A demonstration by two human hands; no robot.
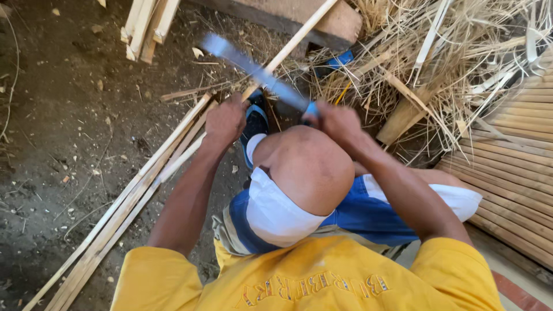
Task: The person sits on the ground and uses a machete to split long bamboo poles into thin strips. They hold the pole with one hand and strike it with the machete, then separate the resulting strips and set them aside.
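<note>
A long, pale bamboo strip point(173, 150) runs slantwise from lower left to upper right, crossing just above the raised knee point(308, 167). The left hand point(226, 120), left of the knee, is closed around it. One grey-bladed knife point(256, 72) angles above the knee, its blue handle gripped in the fisted right hand point(340, 122). Several similar strips lie beside the held one.

Slats point(124, 201) left, straw point(455, 63) right

A heap of dry straw-like shavings point(461, 52) is seen upper right; a mat of bamboo slats point(518, 167) lies beside it; a wooden block point(322, 20) sits above.
</note>
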